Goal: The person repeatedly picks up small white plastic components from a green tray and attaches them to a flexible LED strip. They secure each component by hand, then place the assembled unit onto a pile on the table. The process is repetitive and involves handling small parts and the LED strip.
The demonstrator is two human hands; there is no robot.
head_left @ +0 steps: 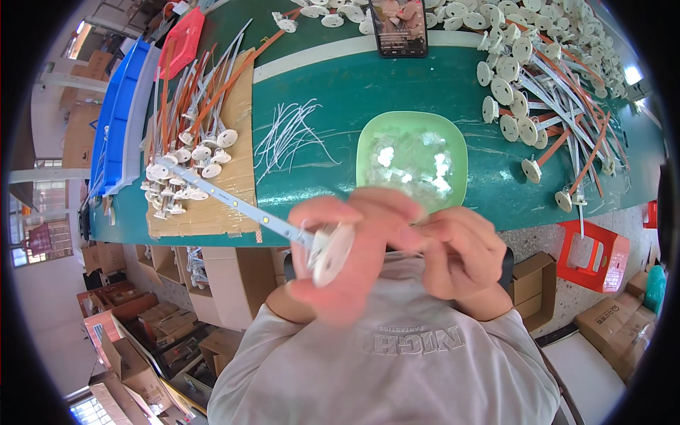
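Observation:
My left hand [365, 248] is closed around a light strip with a round white disc base [336, 256]. The flat pale LED strip [237, 204] sticks out toward the upper left, with small yellowish chips along it. Close beside, my right hand [466, 249] is pinched, its fingertips meeting those of the left; whatever is between them is too small and blurred to tell. Just beyond both hands stands a light green square bowl [462, 152] holding many small clear, shiny pieces.
Thin white wires [290, 134] lie left of the bowl. Strips with white discs [202, 152] are heaped on cardboard [237, 177], beside a blue bin [120, 117] and red basket [182, 42]. More discs and strips [520, 106] pile at right. A phone [400, 28] stands at the back.

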